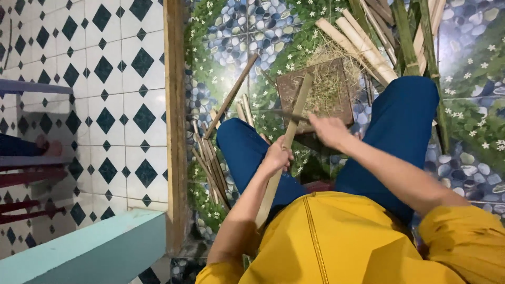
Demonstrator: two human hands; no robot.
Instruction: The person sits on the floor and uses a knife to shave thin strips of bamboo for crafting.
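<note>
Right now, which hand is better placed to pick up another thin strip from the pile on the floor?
Probably the left hand: the pile of thin strips lies just beside it, though it grips the bamboo slat. The right hand holds a blade farther away.

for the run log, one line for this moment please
left hand: grips bamboo strip | right hand: holds knife against strip | below: wooden block with shavings

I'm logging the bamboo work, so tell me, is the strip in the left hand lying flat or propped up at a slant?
Slanted. The left hand grips the bamboo strip mid-length; its far end rests on the wooden block.
</note>
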